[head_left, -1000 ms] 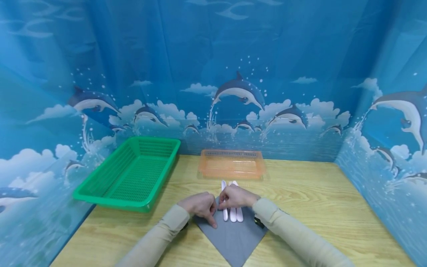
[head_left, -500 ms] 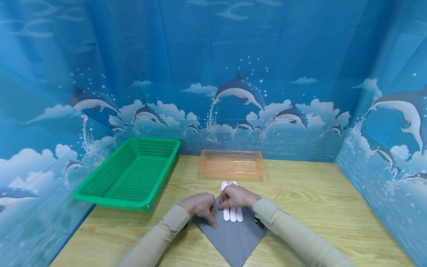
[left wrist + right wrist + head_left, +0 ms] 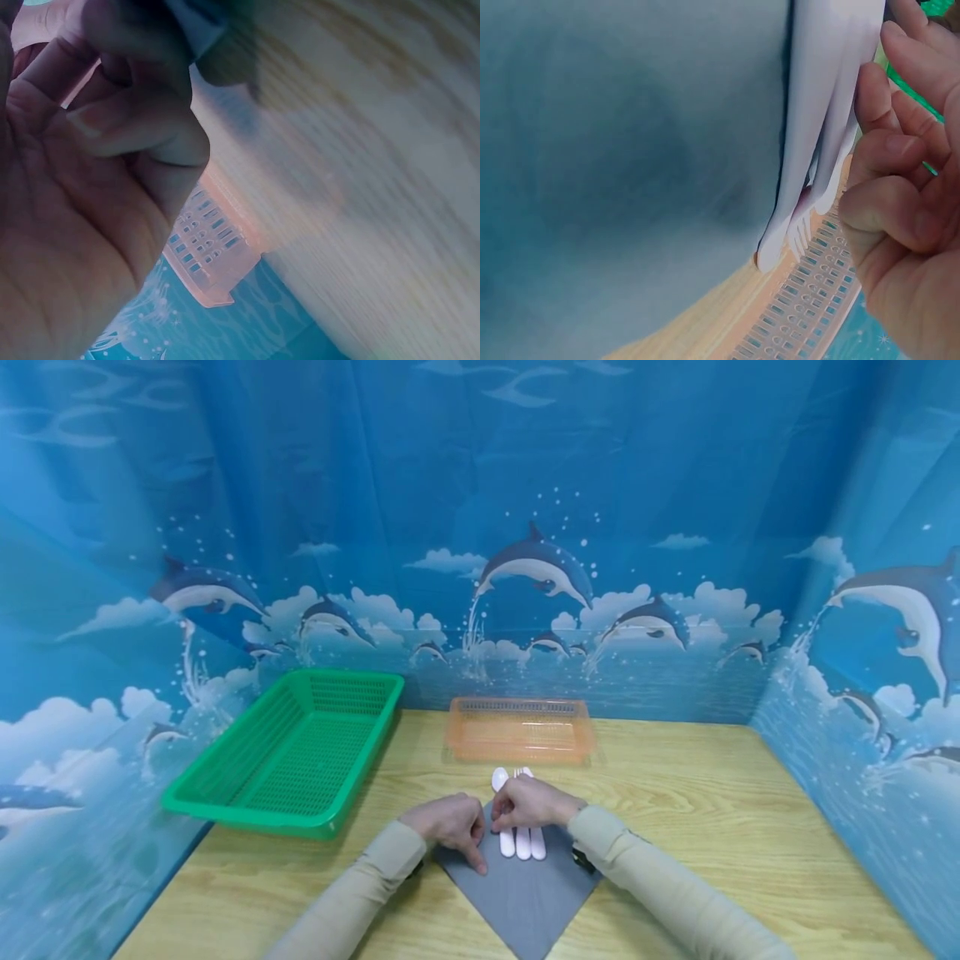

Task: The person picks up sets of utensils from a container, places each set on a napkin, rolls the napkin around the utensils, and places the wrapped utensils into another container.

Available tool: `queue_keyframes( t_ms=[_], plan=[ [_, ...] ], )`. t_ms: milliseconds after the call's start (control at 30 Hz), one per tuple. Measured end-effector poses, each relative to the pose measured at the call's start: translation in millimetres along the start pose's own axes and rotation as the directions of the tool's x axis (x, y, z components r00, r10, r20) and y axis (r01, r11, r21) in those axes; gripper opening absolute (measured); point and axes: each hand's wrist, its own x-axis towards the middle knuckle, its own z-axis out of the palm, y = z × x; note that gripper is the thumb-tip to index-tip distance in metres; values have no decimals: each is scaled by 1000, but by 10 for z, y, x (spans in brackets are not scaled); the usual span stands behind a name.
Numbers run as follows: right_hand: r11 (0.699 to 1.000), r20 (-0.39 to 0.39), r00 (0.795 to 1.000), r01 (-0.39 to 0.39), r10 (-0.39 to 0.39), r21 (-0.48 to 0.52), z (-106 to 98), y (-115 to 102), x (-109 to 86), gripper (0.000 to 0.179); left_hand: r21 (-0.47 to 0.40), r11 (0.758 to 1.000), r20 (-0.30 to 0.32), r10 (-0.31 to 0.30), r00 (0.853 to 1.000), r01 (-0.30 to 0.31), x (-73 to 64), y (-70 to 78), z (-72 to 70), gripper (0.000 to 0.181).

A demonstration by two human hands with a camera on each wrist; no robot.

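Observation:
A grey cloth napkin [image 3: 528, 902] lies cornerwise on the table, with white cutlery side by side across its upper part. A spoon [image 3: 500, 778], a fork [image 3: 522, 845] and a knife [image 3: 537, 845] point away from me, their middles hidden under my right hand [image 3: 531, 802]. That hand reaches over them and grips the spoon's neck, fingertips at its left side. In the right wrist view the knife [image 3: 802, 127] stands foremost, the fork tines [image 3: 799, 237] behind it. My left hand [image 3: 450, 822], fingers curled and thumb downward, pinches the napkin's left edge.
On the left a large green plastic basket [image 3: 258, 827] stands against the printed dolphin curtain [image 3: 465, 485]. At the back of the wooden table [image 3: 697, 793] sits a small orange slotted basket [image 3: 521, 752], beyond the cutlery heads.
The spoon has rolled from edge-on to bowl flat and shifted slightly left under my right hand. Both hands keep nearly the same place, and the napkin looks unmoved.

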Motion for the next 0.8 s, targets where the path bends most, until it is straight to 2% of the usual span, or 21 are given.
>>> queue_keyframes(
  t_ms=[233,500,667,800],
  plan=[
    [1000,12,1000,-28,28,5,-3,4,1,6,-28,999,15,-30,999,30,-8,6,-7,44],
    [1000,15,1000,-18,18,-1,-9,2,0,7,-32,998,19,-56,998,57,-10,17,-2,44],
    [1000,-8,1000,8,-8,26,-67,9,-31,11,-35,999,24,-32,999,33,-7,7,1,45],
    [999,-36,999,-10,11,38,-117,62,-78,10,-38,999,31,-19,999,21,-4,-4,7,45]
  ],
)
